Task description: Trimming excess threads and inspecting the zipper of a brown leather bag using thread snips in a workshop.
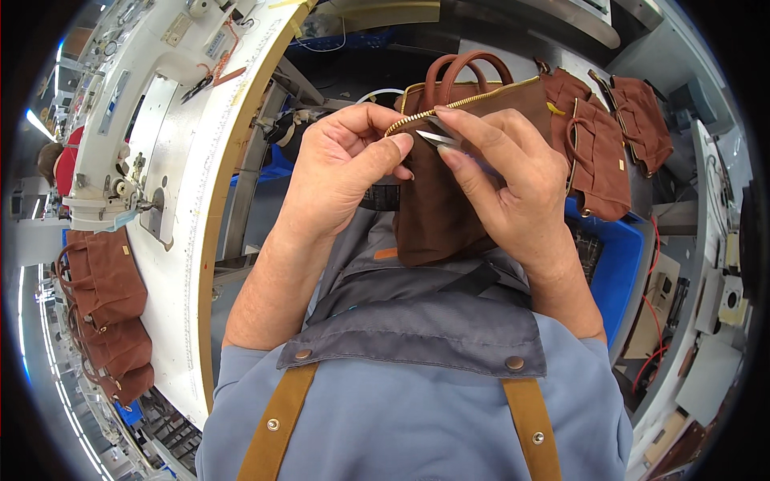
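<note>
A brown fabric bag (437,212) rests against my lap, its mouth edged by a gold-toothed zipper (473,98) and two reddish-brown handles (469,60) standing at the far side. My left hand (345,164) pinches the near left end of that zipper between thumb and fingers. From the other side, my right hand (517,176) holds thread snips, whose silver pointed blades (437,139) stick out toward the left thumb. The right index fingertip is at the zipper's edge. The palm hides the rest of the snips.
On the left, a white sewing machine (100,160) stands on a white worktable (180,264). Brown bags (104,276) hang beyond it; more brown bags (597,152) lie at the right, above a blue bin (622,276). A person in red (68,168) is at the far left.
</note>
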{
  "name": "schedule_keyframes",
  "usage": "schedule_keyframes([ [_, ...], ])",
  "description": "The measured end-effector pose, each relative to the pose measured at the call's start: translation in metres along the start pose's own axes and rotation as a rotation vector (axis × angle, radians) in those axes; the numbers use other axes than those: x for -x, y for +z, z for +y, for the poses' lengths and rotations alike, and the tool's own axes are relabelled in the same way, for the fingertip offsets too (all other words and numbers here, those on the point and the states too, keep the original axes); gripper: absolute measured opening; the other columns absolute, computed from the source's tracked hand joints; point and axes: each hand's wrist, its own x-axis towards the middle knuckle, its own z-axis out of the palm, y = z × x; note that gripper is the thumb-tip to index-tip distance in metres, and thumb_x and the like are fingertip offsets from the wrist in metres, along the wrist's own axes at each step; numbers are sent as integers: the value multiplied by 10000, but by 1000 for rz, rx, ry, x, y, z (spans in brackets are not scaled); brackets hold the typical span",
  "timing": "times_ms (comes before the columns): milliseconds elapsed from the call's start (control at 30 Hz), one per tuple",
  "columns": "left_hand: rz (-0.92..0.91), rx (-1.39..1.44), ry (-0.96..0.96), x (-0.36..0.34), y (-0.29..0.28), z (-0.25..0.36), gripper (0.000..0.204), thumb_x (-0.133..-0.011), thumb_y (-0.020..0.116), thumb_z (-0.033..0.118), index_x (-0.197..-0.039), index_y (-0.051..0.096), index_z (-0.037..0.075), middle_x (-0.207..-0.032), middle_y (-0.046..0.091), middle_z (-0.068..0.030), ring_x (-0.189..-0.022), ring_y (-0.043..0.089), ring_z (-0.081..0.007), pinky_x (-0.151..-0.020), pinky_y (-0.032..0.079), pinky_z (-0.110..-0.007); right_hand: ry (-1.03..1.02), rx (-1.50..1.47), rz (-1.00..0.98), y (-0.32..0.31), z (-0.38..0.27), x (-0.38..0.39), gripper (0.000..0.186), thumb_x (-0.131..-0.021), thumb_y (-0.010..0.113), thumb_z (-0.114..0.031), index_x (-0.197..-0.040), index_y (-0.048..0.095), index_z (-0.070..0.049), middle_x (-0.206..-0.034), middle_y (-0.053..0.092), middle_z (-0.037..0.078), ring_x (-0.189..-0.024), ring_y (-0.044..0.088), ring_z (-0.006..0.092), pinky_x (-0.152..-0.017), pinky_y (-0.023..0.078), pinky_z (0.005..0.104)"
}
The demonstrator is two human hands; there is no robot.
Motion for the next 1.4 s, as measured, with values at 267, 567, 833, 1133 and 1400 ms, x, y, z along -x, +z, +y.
schedule_keyframes([
  [267, 8, 4, -5, -6, 0, 1, 160, -928, 676, 51, -1070, 661, -22, -918, 694, -60, -719, 629, -69, -690, 586, -250, -12, -4, 4, 0, 5, -5, 329, -840, 781, -169, -1163, 735, -136, -845, 664, 16, -613, 635, 167, -523, 483, 292],
  [567, -15, 39, 2, -9, -5, -1, 143, -919, 719, 49, -1036, 674, -19, -936, 695, -53, -790, 659, -75, -708, 602, -241, -6, -13, 5, 3, 8, -7, 317, -835, 781, -156, -1147, 739, -125, -840, 660, 16, -617, 637, 162, -527, 487, 290],
  [833, -39, 79, 0, -5, 10, 2, 124, -912, 713, 26, -1023, 678, -17, -938, 692, -43, -812, 657, -68, -711, 608, -243, -53, -48, 89, 11, 8, -13, 319, -830, 780, -119, -1145, 732, -105, -846, 665, 34, -641, 650, 174, -550, 511, 294],
  [1133, -1, 40, -6, -12, 2, 0, 132, -911, 704, 28, -1030, 677, -23, -922, 689, -43, -782, 650, -60, -704, 612, -242, 11, -27, -3, 1, 10, -5, 321, -829, 788, -156, -1141, 730, -109, -843, 666, 25, -629, 642, 171, -536, 499, 289],
  [1400, 7, 12, -4, -10, 3, 0, 129, -913, 700, 27, -1030, 676, -23, -919, 685, -42, -792, 647, -59, -709, 609, -236, 24, -20, -14, -3, 12, -5, 298, -841, 777, -183, -1131, 737, -126, -849, 673, 11, -618, 639, 171, -527, 490, 294],
])
